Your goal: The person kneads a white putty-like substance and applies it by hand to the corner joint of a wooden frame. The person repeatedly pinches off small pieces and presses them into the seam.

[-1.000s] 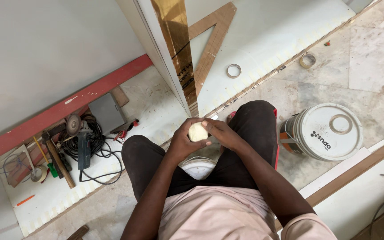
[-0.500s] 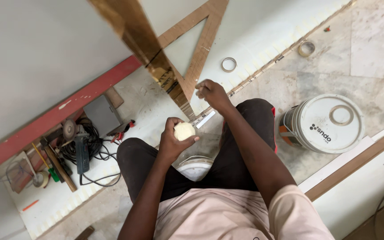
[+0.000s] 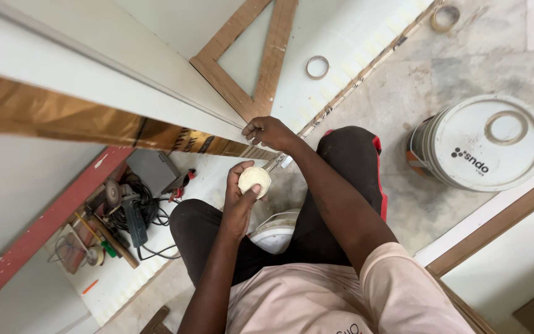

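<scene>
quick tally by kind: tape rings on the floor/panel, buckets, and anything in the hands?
Tape rings: 2, one on the white panel, one on the floor
Buckets: 2, large lidded bucket, small bucket between the knees
Pale putty lump: 1, in the left hand
Total: 5

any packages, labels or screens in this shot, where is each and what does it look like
White bucket: on the marble floor, on the person's right; round, white lid with dark printed lettering, orange and dark label on its side.
Second white tub: on the floor between the person's legs; round, white, mostly hidden, no label visible.
Shirt print: chest of the pale pink shirt, bottom edge; dark lettering, cut off.
No screens or signs in view.
</scene>
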